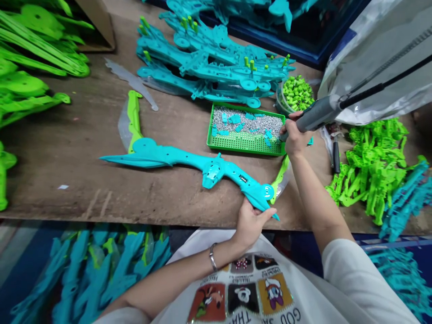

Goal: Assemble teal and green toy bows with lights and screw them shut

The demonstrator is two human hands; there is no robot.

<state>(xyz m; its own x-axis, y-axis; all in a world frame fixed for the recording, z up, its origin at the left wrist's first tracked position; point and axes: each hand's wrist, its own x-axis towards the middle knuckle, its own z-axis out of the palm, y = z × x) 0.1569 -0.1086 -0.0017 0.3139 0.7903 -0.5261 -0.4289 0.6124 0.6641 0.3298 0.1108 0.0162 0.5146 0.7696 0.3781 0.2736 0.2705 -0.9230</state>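
The left hand (250, 223) has its thumb and fingers around the pointy right end of a blue toy bow (187, 156). The bow lies on the table (151, 195), and most of it stretches away to that hand's left. It looks light, hard and stiff, and its shiny skin may be a bit slippery. The thin tips could snap, so the fat middle seems best to grab. Past the bow, the right hand (296, 138) is wrapped around a gray screwdriver (317, 115), at the end of a green tray (248, 149) of screws (248, 118).
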